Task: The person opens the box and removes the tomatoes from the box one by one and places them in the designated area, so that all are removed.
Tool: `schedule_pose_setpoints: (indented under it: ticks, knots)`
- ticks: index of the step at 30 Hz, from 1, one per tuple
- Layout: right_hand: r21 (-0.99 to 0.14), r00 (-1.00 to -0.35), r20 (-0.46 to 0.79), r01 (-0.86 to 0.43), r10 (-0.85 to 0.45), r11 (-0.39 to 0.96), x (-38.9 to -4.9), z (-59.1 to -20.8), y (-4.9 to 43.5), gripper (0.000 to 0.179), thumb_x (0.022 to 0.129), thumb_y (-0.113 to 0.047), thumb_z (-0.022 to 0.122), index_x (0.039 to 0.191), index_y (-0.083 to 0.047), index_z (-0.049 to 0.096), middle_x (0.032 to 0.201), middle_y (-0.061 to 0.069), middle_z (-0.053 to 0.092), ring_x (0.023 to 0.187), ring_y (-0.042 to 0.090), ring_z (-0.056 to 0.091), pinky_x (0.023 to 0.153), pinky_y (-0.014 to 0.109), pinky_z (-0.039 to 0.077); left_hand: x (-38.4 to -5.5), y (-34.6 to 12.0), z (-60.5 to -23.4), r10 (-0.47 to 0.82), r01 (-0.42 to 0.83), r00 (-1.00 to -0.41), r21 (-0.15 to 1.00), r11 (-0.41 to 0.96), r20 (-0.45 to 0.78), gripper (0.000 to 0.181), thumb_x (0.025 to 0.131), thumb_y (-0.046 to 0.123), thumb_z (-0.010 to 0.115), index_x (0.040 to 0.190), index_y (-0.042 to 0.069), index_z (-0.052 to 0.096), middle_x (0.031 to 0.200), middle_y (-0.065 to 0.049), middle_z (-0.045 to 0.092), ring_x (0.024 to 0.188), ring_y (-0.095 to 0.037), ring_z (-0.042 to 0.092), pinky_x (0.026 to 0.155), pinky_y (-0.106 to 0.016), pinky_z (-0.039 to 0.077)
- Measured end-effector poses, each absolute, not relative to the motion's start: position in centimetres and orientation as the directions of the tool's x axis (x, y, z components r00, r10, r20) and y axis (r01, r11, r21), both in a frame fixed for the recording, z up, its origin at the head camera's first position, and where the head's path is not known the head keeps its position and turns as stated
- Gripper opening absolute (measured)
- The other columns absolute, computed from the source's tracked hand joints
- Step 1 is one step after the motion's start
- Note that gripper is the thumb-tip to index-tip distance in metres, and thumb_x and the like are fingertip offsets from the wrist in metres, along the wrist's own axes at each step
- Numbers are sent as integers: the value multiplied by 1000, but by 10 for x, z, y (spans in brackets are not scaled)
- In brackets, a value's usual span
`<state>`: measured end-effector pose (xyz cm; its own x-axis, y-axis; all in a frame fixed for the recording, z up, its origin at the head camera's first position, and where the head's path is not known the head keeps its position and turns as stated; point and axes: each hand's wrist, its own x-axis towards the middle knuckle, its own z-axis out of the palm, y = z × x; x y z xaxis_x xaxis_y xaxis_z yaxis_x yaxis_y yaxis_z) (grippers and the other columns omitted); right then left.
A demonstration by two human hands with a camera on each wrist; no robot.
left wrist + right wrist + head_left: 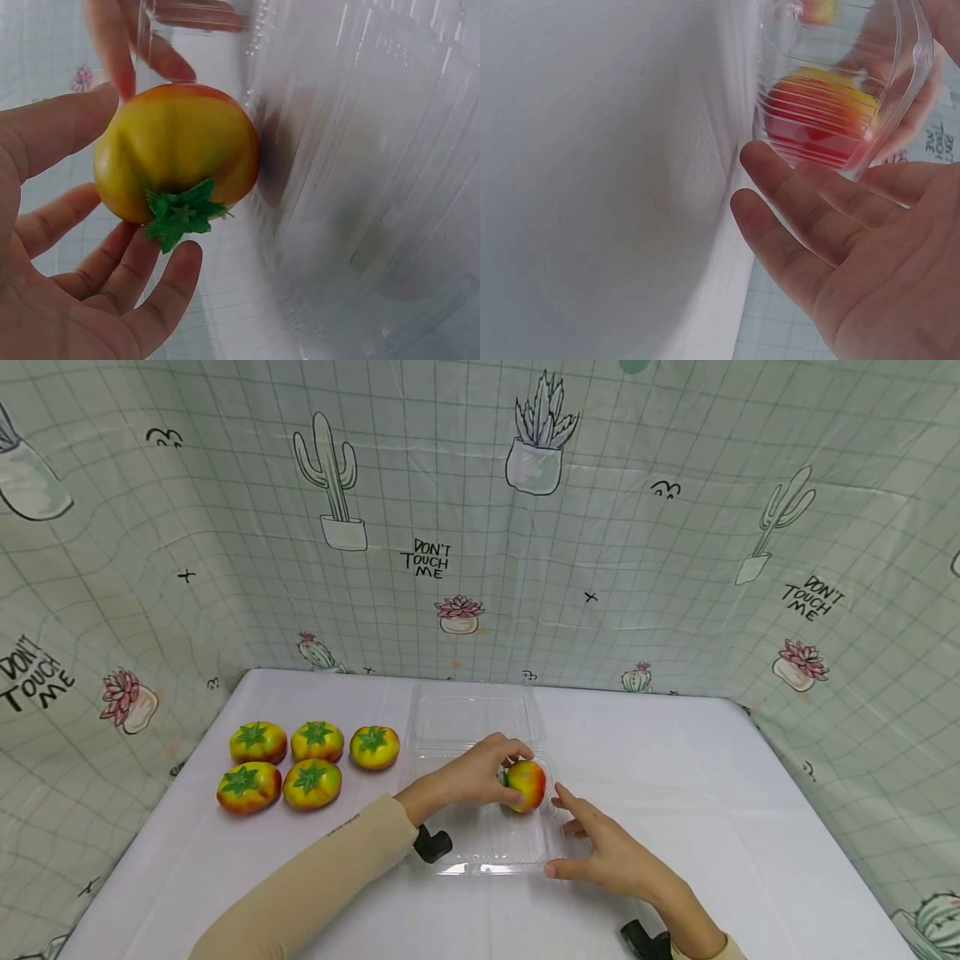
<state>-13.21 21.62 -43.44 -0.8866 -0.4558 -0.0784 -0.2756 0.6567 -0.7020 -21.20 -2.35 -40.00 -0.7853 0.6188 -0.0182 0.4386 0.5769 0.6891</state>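
A yellow-and-red tomato with a green leafy top sits at the right side of a clear plastic clamshell box, whose lid is folded back. My left hand reaches over the box and holds this tomato between thumb and fingers; its green top faces the palm in the left wrist view. My right hand is beside the box's right wall, fingers loosely extended. In the right wrist view, the right fingers lie close to the clear wall; whether they touch it I cannot tell. Red skin shows through the plastic.
Several similar tomatoes stand in two rows on the white tabletop, left of the box. The open lid lies toward the back edge. A cactus-print cloth hangs behind and around the table.
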Motion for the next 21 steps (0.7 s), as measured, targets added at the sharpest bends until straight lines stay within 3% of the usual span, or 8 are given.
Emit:
schedule_pose_setpoints:
  ticks: [4,21]
  knots:
    - [-705,-887,-73,-278,-456,652,-132,-434,216,101,77,-47,76,153,-16,20,146,6,41,110,18,55,93,48,46,-212,-22,-401,605,433,-796,680,592,-20,60,78,23,80,129,10,52,116,-6,51,108,-20,52,94,-29,46]
    - [-712,-885,-77,-273,-459,647,-132,-434,216,100,77,-47,76,153,-16,20,147,6,41,112,19,55,93,48,45,-213,-18,-407,601,477,-799,614,629,5,45,77,21,80,116,12,60,102,2,49,99,-17,52,90,-24,45]
